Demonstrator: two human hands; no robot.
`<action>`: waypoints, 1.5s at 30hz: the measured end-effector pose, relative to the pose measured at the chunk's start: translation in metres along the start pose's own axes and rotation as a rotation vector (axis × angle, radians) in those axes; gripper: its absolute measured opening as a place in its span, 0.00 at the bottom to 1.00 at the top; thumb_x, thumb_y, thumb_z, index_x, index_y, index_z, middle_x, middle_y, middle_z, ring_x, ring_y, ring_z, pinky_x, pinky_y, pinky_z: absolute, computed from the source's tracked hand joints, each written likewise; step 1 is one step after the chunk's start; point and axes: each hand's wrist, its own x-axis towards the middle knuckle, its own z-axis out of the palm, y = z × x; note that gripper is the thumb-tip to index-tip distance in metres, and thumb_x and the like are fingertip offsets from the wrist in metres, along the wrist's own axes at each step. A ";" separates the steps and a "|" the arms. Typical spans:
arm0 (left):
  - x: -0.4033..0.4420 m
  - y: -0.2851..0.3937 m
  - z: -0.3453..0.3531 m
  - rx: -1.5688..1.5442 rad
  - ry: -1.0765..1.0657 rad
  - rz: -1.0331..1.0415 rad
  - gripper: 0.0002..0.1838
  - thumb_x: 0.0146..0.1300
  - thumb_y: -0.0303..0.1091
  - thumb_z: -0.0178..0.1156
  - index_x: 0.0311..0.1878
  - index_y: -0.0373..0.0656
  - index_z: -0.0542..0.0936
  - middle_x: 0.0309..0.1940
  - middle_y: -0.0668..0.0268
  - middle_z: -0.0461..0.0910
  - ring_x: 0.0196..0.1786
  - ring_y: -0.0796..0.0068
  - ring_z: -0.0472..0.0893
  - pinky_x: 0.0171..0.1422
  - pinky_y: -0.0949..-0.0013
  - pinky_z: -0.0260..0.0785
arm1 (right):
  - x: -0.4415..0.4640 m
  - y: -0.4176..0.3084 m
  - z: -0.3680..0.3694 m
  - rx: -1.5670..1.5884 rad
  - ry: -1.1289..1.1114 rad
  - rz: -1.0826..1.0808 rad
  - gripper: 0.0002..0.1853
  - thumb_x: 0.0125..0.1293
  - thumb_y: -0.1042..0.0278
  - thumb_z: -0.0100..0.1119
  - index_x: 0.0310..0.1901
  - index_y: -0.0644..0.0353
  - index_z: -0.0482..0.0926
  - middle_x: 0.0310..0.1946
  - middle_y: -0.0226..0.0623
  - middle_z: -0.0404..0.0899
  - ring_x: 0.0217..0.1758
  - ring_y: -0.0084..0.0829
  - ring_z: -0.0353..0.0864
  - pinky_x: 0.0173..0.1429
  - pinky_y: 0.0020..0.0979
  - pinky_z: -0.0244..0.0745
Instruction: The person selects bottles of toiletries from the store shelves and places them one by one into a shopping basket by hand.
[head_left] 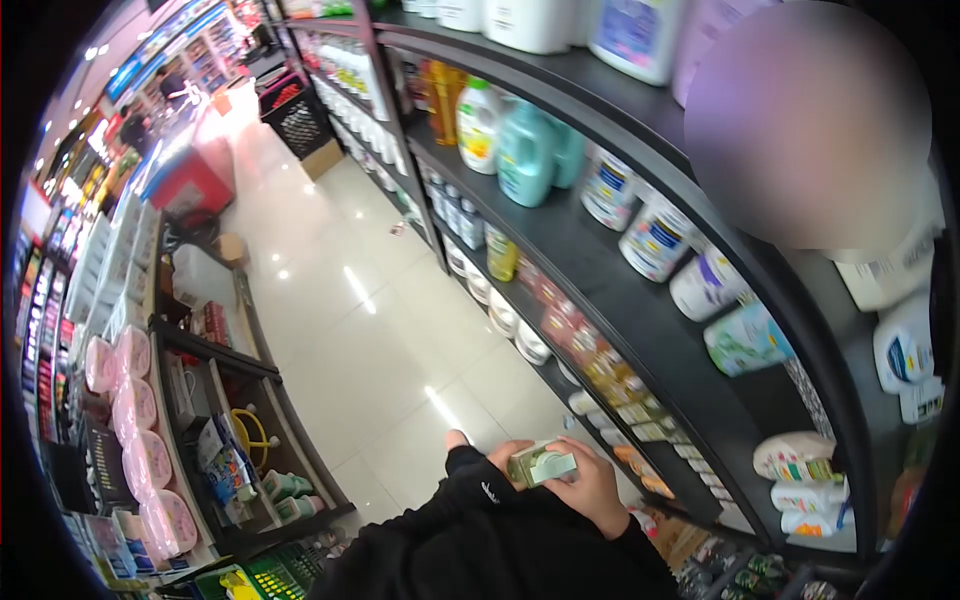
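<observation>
A small green and pale box-like item (pixel 540 463) is held between both hands at the lower middle, in front of the black clothing. My right hand (pixel 592 488) wraps its fingers round the item's right side. At the item's left side, my left hand (pixel 508 456) grips it, partly hidden by the black sleeve. The print on the item is too small to read.
Dark shelves (pixel 640 310) with bottles and tubs run along the right. A teal jug (pixel 527 155) stands on one. At the left, a low shelf unit (pixel 215 375) holds pink packs (pixel 147 460). Tiled floor (pixel 350 300) lies between. Green baskets (pixel 285 578) are below.
</observation>
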 end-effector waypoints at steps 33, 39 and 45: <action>0.235 -0.158 -0.454 -0.052 0.242 0.009 0.32 0.39 0.30 0.68 0.48 0.39 0.62 0.40 0.59 0.72 0.42 0.69 0.76 0.46 0.71 0.69 | 0.512 -0.178 0.226 0.238 -0.400 -0.691 0.25 0.37 0.65 0.71 0.40 0.60 0.75 0.33 0.38 0.74 0.34 0.33 0.76 0.37 0.27 0.71; 0.264 -0.209 -0.523 -0.065 0.326 0.039 0.32 0.39 0.33 0.69 0.47 0.37 0.64 0.37 0.60 0.73 0.41 0.70 0.77 0.44 0.72 0.70 | 0.601 -0.211 0.282 0.240 -0.476 -0.748 0.25 0.37 0.65 0.70 0.41 0.60 0.75 0.34 0.38 0.74 0.34 0.33 0.76 0.38 0.28 0.72; 0.297 -0.314 -0.635 0.371 0.311 0.855 0.27 0.39 0.34 0.69 0.44 0.39 0.69 0.35 0.62 0.74 0.39 0.70 0.77 0.44 0.72 0.69 | 0.690 -0.250 0.363 0.228 -0.560 -0.799 0.25 0.39 0.64 0.70 0.42 0.59 0.75 0.35 0.37 0.74 0.36 0.34 0.75 0.40 0.28 0.71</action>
